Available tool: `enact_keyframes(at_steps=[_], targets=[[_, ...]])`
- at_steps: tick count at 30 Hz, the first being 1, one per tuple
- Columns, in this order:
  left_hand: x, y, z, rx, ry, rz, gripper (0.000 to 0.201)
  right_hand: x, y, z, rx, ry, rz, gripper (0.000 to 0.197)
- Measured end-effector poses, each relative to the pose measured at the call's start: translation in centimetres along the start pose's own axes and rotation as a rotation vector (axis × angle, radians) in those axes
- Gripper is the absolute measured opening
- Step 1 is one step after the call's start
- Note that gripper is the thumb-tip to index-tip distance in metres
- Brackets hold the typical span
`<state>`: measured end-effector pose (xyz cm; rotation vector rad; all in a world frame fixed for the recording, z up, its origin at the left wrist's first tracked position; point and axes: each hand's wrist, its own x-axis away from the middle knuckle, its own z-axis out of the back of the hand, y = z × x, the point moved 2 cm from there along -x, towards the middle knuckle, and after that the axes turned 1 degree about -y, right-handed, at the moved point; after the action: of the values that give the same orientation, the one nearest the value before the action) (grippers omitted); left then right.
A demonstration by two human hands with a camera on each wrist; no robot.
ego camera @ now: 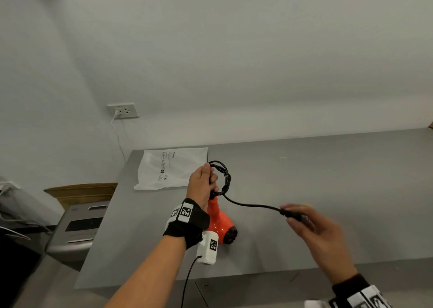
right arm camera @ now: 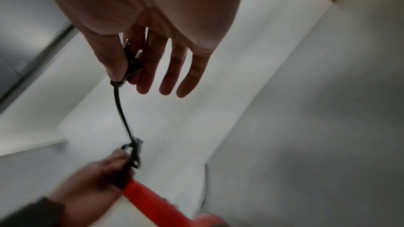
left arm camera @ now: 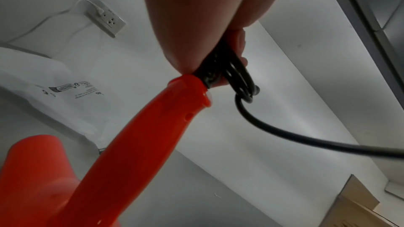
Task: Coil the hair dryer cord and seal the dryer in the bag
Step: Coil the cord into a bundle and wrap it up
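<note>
Orange hair dryer [ego camera: 219, 221], black cord [ego camera: 221, 176] part-coiled; white bag [ego camera: 173, 167] flat.

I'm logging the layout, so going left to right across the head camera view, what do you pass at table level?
White bag → left hand gripping the coiled cord → plug pinched in the right hand. The orange hair dryer overlaps the left hand, so I leave it out.

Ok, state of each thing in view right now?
cord: partly coiled, last stretch loose
plug: pinched by right hand
left hand: grips the coils at the handle end
hair dryer: out of the bag
bag: flat on table
wall outlet: white cable plugged in
</note>
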<state>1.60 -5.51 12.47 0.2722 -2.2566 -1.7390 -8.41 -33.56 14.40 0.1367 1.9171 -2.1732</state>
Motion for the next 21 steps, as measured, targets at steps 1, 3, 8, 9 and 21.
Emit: enact_keyframes(at_steps=[1,3,8,9,21], targets=[[0.1,-0.1,-0.3,-0.012,-0.013,0.0,0.032,-0.8,-1.4,-0.5,-0.089,0.03,-0.007,0.014],[0.5,-0.2,-1.0,-0.02,-0.039,0.001,0.032,-2.5,-3.5,-2.1,-0.197,0.054,-0.024,0.01],[1.3,-0.3,-2.1,-0.042,-0.122,-0.006,0.031,-6.5,-3.4,-7.8,0.075,-0.084,-0.133,0.014],[1.4,-0.3,-2.2,-0.042,-0.133,-0.003,0.032,-7.1,-2.9,-8.8,0.161,-0.082,-0.155,0.016],[3.1,0.8,-1.1,0.034,-0.428,0.048,0.021,-9.8,-1.4,-12.4,0.495,-0.003,-0.108,0.024]])
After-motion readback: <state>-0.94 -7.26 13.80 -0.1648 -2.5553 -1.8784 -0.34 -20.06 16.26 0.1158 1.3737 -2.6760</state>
